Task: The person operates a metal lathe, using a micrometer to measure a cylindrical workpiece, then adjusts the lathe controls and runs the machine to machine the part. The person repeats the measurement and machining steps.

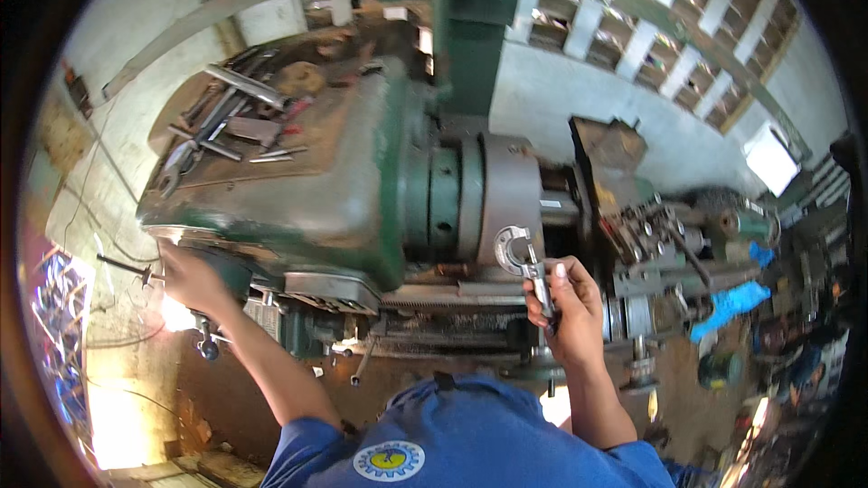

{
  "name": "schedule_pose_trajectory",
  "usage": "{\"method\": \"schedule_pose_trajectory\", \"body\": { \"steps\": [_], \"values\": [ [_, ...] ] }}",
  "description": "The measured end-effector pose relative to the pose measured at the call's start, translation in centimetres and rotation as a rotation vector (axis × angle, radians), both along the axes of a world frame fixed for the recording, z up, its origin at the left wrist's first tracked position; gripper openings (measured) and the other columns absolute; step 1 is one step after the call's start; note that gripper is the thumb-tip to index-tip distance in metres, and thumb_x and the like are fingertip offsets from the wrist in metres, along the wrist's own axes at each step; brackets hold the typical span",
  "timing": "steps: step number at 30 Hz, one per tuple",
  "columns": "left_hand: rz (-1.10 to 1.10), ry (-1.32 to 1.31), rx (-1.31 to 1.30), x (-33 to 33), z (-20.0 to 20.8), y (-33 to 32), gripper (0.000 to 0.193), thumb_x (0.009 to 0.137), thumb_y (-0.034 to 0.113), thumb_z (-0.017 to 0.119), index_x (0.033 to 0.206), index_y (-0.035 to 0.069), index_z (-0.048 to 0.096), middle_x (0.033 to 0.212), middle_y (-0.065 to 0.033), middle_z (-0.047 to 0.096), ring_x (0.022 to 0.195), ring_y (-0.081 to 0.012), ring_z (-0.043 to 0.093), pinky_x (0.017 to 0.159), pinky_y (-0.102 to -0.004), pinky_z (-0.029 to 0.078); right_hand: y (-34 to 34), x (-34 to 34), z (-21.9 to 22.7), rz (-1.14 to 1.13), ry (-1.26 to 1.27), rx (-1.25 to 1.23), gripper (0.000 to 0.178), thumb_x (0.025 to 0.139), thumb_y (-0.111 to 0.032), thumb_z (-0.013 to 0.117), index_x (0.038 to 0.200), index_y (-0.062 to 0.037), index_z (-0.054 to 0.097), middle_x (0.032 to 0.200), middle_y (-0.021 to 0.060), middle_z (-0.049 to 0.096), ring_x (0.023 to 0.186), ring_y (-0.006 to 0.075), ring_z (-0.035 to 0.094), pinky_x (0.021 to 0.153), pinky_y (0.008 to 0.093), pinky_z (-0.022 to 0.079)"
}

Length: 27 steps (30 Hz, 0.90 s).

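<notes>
In my right hand is an outside micrometer, its C-shaped frame pointing up and away from me. My fingers are closed round its barrel. Behind it stands the lathe chuck, a thick grey cylinder. My left hand reaches to the left end of the green lathe headstock. A thin dark rod sticks out to the left beside that hand. The left fingers are blurred and partly hidden, so whether they grip the rod does not show.
Wrenches, rods and other loose tools lie on top of the headstock. The tool post and carriage are to the right. Blue cloth hangs at the far right. Control levers project below the headstock.
</notes>
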State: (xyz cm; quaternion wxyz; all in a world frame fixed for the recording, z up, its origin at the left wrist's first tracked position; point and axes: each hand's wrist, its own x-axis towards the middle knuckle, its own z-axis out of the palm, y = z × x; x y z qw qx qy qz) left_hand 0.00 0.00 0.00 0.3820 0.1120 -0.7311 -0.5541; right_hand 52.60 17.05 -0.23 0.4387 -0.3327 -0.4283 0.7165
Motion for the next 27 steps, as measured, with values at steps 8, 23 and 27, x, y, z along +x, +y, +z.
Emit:
{"method": "schedule_pose_trajectory", "body": {
  "steps": [8, 23, 27],
  "values": [
    [-0.355, 0.052, 0.201, 4.1, 2.4, 1.6, 0.041, 0.099, 0.033, 0.059, 0.079, -0.002, 0.066, 0.063, -0.0056, 0.053, 0.057, -0.0141, 0.045, 0.053, -0.0343, 0.038, -1.6, 4.3, -8.6, -0.293, 0.291, -0.312, 0.013, 0.107, -0.017, 0.054, 0.113, -0.0062, 0.05, 0.112, 0.0202, 0.068, 0.074, 0.0165, 0.058, 0.062, 0.0267, 0.049],
    [0.244, 0.364, -0.454, 8.1, 5.5, 2.3, 0.035, 0.096, 0.031, 0.072, 0.078, 0.002, 0.064, 0.08, -0.0087, 0.067, 0.069, -0.0177, 0.06, 0.064, -0.0329, 0.05, 7.0, 5.9, -15.1, -0.296, 0.146, -0.088, 0.043, 0.093, 0.006, 0.065, 0.133, -0.0048, 0.054, 0.1, 0.0063, 0.064, 0.089, 0.0164, 0.064, 0.071, 0.0308, 0.054],
    [-0.809, 0.638, 0.054, 22.7, 5.0, 9.1, 0.015, 0.085, 0.014, 0.078, 0.089, 0.004, 0.068, 0.095, -0.0106, 0.072, 0.088, -0.02, 0.066, 0.084, -0.0364, 0.053, 12.2, 4.4, -15.6, -0.341, 0.024, -0.081, 0.036, 0.095, 0.001, 0.065, 0.129, -0.0047, 0.055, 0.096, 0.0037, 0.064, 0.082, 0.014, 0.063, 0.069, 0.0285, 0.052]
  ]
}}
